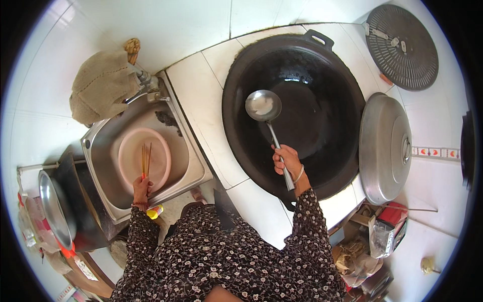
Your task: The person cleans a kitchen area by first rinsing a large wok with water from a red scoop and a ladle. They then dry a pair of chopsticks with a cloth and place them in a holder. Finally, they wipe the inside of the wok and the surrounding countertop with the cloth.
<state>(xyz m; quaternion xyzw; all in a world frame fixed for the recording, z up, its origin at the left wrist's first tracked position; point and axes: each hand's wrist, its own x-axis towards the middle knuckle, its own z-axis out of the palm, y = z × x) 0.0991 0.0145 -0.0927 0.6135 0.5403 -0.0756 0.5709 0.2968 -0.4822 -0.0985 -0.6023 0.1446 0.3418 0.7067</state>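
My right hand [288,160] grips the handle of a metal ladle [263,105], whose bowl hangs over the left part of a large black wok [302,113]. Inside the wok the surface is dark and glossy. In my left hand [142,188] is a small bundle of thin sticks [146,158], with reddish ends at my fingers and the tips pointing away from me. They are above a pale pink plastic basin [164,151] that stands in the stainless-steel sink [105,158]. Whether the sticks touch the basin is unclear.
White tiles [203,120] run between sink and wok. A tap [154,88] and a brown cloth [102,87] are at the sink's back. A large metal lid [381,151] leans right of the wok, below a round black slotted rack [402,49]. Metal pans [56,207] stand at left.
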